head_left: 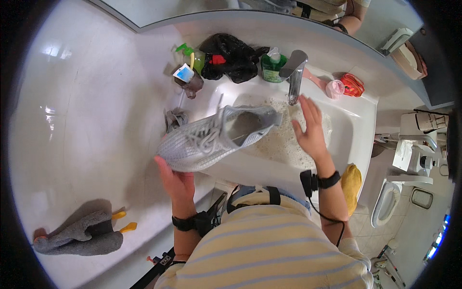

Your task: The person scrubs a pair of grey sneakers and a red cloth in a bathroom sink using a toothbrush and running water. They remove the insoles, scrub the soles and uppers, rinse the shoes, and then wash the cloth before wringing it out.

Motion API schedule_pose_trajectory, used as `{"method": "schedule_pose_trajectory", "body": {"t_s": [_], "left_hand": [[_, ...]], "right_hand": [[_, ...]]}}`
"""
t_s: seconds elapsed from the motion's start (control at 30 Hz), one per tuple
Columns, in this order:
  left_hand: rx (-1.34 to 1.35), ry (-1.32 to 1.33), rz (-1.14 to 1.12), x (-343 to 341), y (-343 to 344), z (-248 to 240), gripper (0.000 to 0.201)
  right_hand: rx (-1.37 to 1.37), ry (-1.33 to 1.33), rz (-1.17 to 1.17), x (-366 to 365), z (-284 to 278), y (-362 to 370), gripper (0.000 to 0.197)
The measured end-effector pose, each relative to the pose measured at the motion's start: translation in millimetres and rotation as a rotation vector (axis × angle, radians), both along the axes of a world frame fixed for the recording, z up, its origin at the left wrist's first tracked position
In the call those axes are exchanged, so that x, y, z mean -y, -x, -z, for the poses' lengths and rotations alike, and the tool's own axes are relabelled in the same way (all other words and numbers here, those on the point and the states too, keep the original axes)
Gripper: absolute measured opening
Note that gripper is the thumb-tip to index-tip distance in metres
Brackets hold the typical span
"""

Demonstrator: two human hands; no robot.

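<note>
A light grey knit sneaker point(195, 142) with laces is tilted over the left edge of the white washbasin point(353, 130), its toe toward the left and its heel above the foamy water point(286, 149). My left hand point(177, 182) grips the toe end from below, the fingers partly hidden under the shoe. Over the basin's right half, my right hand point(312, 132) is open and holds nothing, its fingertips close under the chrome faucet point(295, 72). Another grey item point(175, 119), perhaps a second shoe, lies partly hidden behind the sneaker.
Behind the basin stand a black plastic bag point(231, 58), a green soap bottle point(273, 67), a pink-handled cup point(334, 89) and a red packet point(352, 85). A cup with a toothpaste tube point(184, 73) sits left. A yellow cloth point(352, 188) hangs right; a grey towel point(91, 233) lies lower left.
</note>
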State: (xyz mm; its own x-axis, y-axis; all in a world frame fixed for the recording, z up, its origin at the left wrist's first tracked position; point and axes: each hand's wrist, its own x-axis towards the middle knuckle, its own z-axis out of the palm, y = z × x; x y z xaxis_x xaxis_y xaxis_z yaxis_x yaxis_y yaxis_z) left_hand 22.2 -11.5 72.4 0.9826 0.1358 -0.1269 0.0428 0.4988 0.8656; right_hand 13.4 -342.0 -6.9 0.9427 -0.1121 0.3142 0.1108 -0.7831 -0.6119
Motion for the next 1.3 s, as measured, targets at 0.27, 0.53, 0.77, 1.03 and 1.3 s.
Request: {"method": "schedule_pose_trajectory", "body": {"t_s": [0.27,0.53,0.77,1.03,1.3], "left_hand": [[-0.037,-0.464,0.286,58,-21,-30,0.042],[0.313,-1.407,0.713,121,-39,-60,0.055],[0.359,-1.076,0.821,116,-42,2,0.092],[0.298,-0.715,0.722,59,-29,132,0.102],[-0.227,0.014,0.515,51,-11,152,0.081]], "right_hand": [[-0.437,-1.679,-0.352,-76,54,22,0.053],[-0.514,-2.463,-0.274,-121,61,-2,0.037],[-0.637,-2.19,-0.356,-129,77,8,0.037],[-0.815,-1.94,-0.288,-117,65,8,0.049],[-0.345,-0.283,-0.001,28,62,-30,0.023]]}}
